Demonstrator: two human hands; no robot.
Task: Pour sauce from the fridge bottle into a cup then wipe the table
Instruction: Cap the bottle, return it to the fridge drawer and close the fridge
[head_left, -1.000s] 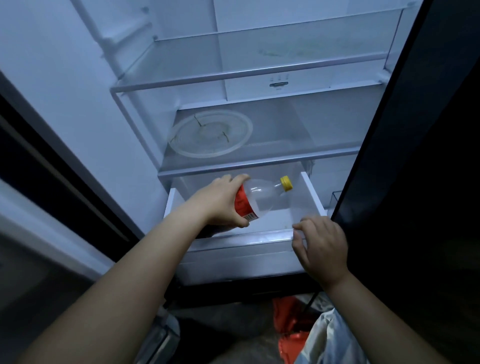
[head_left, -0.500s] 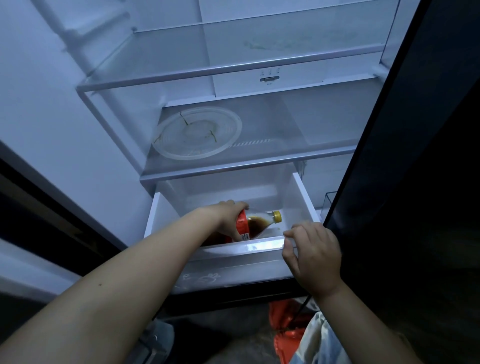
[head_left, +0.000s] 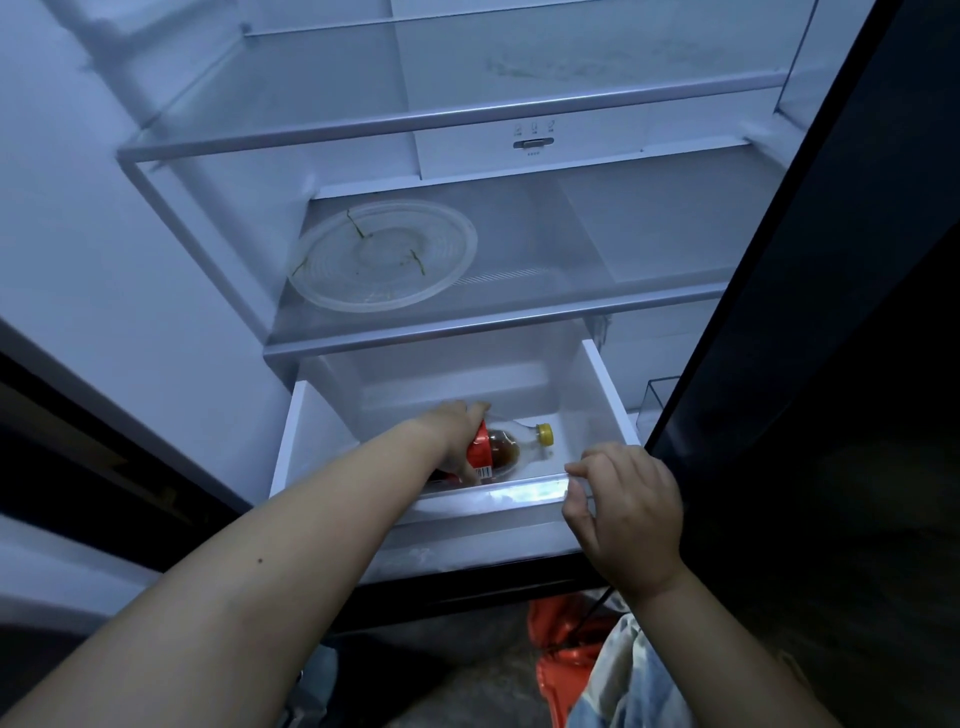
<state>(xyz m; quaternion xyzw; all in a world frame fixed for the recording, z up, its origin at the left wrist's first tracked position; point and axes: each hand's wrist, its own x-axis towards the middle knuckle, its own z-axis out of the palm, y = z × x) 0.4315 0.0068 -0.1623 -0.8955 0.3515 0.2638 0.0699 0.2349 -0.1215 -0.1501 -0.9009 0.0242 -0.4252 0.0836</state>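
A clear plastic sauce bottle (head_left: 506, 451) with a red label, dark sauce and a yellow cap lies on its side inside the pulled-out white fridge drawer (head_left: 597, 384). My left hand (head_left: 457, 436) reaches into the drawer and wraps around the bottle's labelled body. My right hand (head_left: 626, 512) grips the drawer's front rim at its right end. The bottle's base is hidden behind my left hand and the drawer front. No cup or table is in view.
A round clear plastic lid (head_left: 382, 257) rests on the glass shelf (head_left: 519, 317) above the drawer. A bare glass shelf (head_left: 441, 117) sits higher up. The dark fridge door (head_left: 831, 312) stands open on the right. A red object (head_left: 561, 639) lies on the floor below.
My left hand has lowered the bottle from above the drawer down into it, laying it on its side. My right hand stays on the drawer rim.
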